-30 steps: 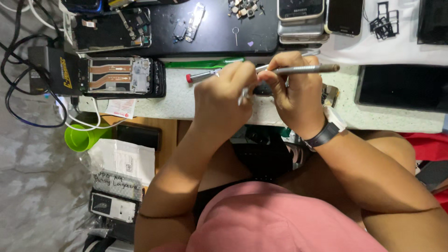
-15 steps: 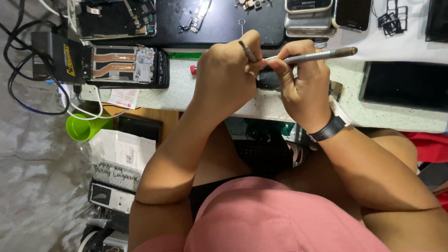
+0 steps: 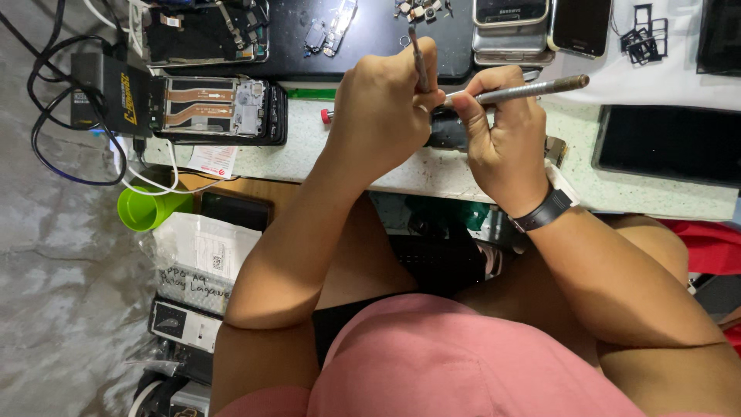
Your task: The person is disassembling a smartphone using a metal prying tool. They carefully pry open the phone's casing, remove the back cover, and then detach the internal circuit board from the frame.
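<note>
My left hand is closed around thin metal tweezers, whose tips point away from me over the black mat. A slim grey metal screwdriver lies nearly level in my right hand, its tip pointing left toward the left hand. A black band sits on that wrist. Between and under both hands lies a small dark device at the bench edge, mostly hidden. A red-tipped tool pokes out from under the left hand.
An opened phone with copper flex strips lies at left beside a black box with cables. The black mat holds small parts. Stacked phones and a dark screen panel are at right. A green cup hangs below the bench.
The left hand has turned the tweezers from lying level to pointing away from me. The screwdriver has tilted slightly. Both hands stay over the dark device.
</note>
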